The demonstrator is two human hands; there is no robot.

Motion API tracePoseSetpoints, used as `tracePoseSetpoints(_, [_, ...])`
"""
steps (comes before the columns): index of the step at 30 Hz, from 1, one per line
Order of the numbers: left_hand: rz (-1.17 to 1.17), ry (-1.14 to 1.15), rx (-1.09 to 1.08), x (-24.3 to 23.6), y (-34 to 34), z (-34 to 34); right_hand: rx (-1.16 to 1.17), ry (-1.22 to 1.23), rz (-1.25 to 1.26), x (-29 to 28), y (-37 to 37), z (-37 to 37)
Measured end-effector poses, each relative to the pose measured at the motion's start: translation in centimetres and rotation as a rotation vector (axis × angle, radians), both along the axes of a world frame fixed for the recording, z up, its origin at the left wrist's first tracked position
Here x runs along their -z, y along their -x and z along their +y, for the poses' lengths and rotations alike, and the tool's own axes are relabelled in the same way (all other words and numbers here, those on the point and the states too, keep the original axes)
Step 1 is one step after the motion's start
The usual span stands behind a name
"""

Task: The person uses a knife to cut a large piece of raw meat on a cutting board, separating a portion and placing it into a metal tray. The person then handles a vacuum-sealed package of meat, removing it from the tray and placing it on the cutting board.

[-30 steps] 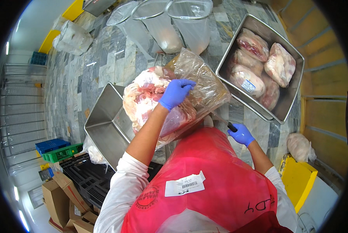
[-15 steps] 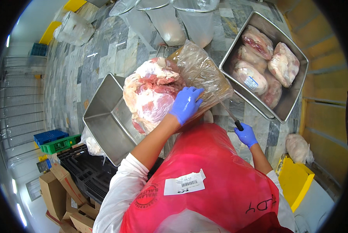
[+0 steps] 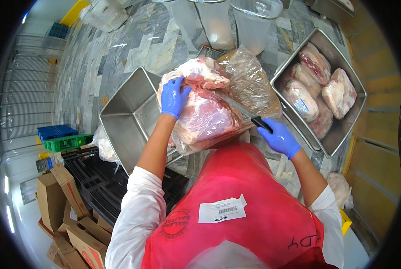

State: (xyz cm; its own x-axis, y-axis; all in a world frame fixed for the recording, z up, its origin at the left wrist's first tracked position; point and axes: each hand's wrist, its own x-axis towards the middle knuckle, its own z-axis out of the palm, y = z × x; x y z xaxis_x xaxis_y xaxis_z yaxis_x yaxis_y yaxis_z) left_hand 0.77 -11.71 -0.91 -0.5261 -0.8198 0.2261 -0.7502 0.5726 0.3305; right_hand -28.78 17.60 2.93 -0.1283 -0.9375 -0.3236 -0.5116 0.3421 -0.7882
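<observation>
A large piece of raw meat (image 3: 207,114), pale fat over pink flesh, lies in front of me with a deep split across it. Clear plastic wrap (image 3: 250,76) spreads under and beside it over a brown surface. My left hand (image 3: 173,98), in a blue glove, presses on the meat's left part with its fingers apart near the split. In my right hand (image 3: 279,136), also gloved in blue, is the black handle of a knife (image 3: 241,107). Its blade points up and left, the tip against the meat at the split.
An open metal tub (image 3: 129,121) stands to the left. Another metal tub (image 3: 276,85) at right holds several wrapped meat pieces (image 3: 339,92). Clear bags on round frames (image 3: 256,22) stand beyond. A black pallet (image 3: 106,179) and cardboard boxes (image 3: 70,215) lie at lower left.
My left hand has moved from the meat's right side to its left part. My right hand has brought the knife up from beside me to the meat. The view has shifted slightly.
</observation>
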Motion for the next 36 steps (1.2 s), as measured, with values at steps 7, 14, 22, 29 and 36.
tracePoseSetpoints(7, [-0.084, 0.016, -0.119, 0.0, -0.8, -1.4, -0.246, -0.211, 0.212, -5.8, 1.6, -9.2])
tracePoseSetpoints(14, [0.352, -0.008, -0.259, 6.0, -3.5, -1.1, -0.339, -0.229, 0.407, -7.6, -1.7, -14.1])
tracePoseSetpoints(22, [0.521, 0.042, -0.357, 6.5, -3.2, -1.6, -0.085, 0.048, 0.398, 2.2, -2.4, -6.4])
tracePoseSetpoints(29, [0.454, 0.091, -0.409, 6.2, -3.7, -2.9, -0.135, 0.069, 0.328, 4.2, -1.0, -7.1])
tracePoseSetpoints(36, [0.493, 0.053, -0.515, 7.3, -3.7, -3.4, -0.243, 0.015, 0.291, 0.7, 2.0, -8.5])
